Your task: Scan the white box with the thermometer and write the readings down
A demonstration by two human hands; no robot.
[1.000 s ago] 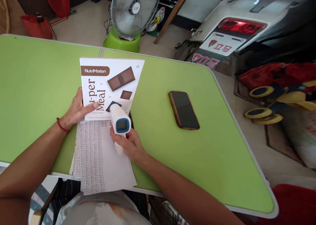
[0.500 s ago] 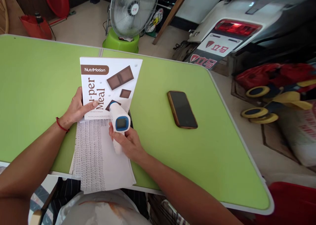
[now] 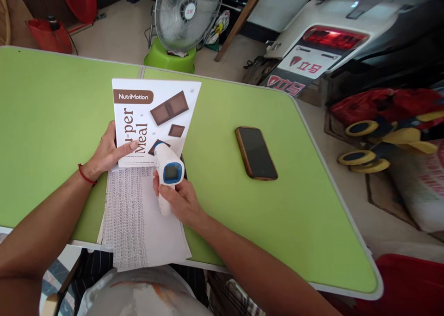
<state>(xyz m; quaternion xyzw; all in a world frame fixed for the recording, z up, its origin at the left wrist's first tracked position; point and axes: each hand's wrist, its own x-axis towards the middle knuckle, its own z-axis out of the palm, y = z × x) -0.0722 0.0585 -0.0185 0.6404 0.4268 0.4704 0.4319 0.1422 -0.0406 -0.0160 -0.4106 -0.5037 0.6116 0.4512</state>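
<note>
My left hand (image 3: 110, 148) grips the left edge of a white box (image 3: 166, 91) printed "NutriMotion" and "Meal" with chocolate pieces, its thumb lying across the front. In my right hand (image 3: 180, 199) is a white infrared thermometer (image 3: 165, 158) with a blue-rimmed grey screen facing me. The thermometer's front end points at the lower right of the box and overlaps it; whether they touch I cannot tell. Under both lie sheets of paper (image 3: 132, 219), covered in small writing on the left, and their lower end hangs past the table's near edge.
On the green table (image 3: 222, 117), a phone (image 3: 256, 153) in a brown case lies to the right. Beyond the far edge, a fan (image 3: 189, 15) sits on a green stool (image 3: 169, 62). A white scooter (image 3: 298, 40) stands at the back right, with a yellow-and-blue wheeled toy (image 3: 381, 149) nearer.
Both hands, the box and the thermometer hold nearly the same place. Only a very slight shift of the whole view shows.
</note>
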